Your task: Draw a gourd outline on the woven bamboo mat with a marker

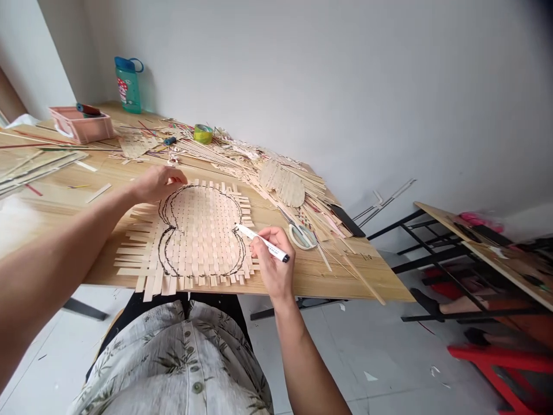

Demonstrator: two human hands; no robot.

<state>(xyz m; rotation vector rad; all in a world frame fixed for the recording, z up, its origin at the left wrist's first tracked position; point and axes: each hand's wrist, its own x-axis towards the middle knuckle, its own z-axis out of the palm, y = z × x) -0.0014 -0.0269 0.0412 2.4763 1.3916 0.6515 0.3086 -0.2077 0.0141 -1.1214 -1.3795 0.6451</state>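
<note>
Holding a white marker [262, 242] in a pinch, the right hand [271, 259] brings its tip to the upper right of a black outline [161, 253] drawn on a flat woven mat of pale wooden strips [201, 242] (loose strip ends stick out on every side). The outline forms a wide, double-lobed shape across the weave, and the mat lies at the near edge of a light wood table [345, 276]. The two hands are well apart: the left hand [158, 184] rests on the mat's top edge, holding nothing that can be seen. Just beyond the right hand lie scissors with pale handles [301, 236]. Farther up the table, heaps of loose strips [216, 151] spread around a second woven piece [283, 183] with a rounded cut edge, a green roll of tape [203, 134] and a pink plastic tray [80, 128], while a teal water bottle [128, 86] stands at the far corner by the wall.
</note>
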